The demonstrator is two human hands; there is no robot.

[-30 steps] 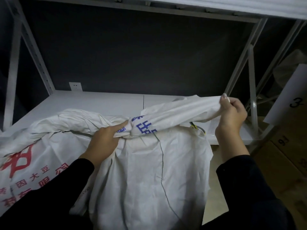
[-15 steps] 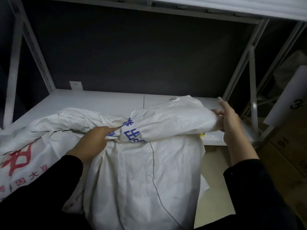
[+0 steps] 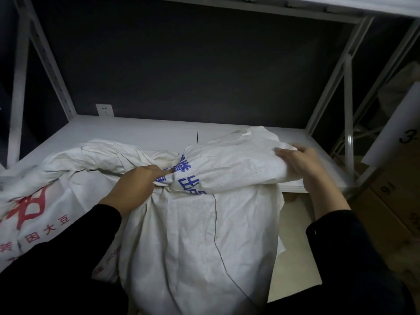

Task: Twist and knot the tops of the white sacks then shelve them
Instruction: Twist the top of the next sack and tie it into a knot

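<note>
A white woven sack [image 3: 195,235] with blue print hangs over the front edge of the white shelf [image 3: 141,135]. Its top is gathered into a thick roll [image 3: 229,169] lying across the shelf edge. My left hand [image 3: 134,185] grips the pinched neck of the roll at its left end, beside the blue characters. At the roll's right end my right hand [image 3: 302,162] lies over the fabric with fingers curled around it. A second white sack [image 3: 41,201] with red print lies on the shelf at the left.
White metal shelf uprights [image 3: 348,123] stand at the right, with another rack behind them. A white sign with the number 3 [image 3: 406,130] hangs at the far right above brown cardboard boxes [image 3: 395,201]. A wall socket [image 3: 104,109] sits on the dark back wall.
My right hand has turned over the end of the roll and come down onto the shelf edge, and the roll has thickened. My left hand kept its grip at the neck.
</note>
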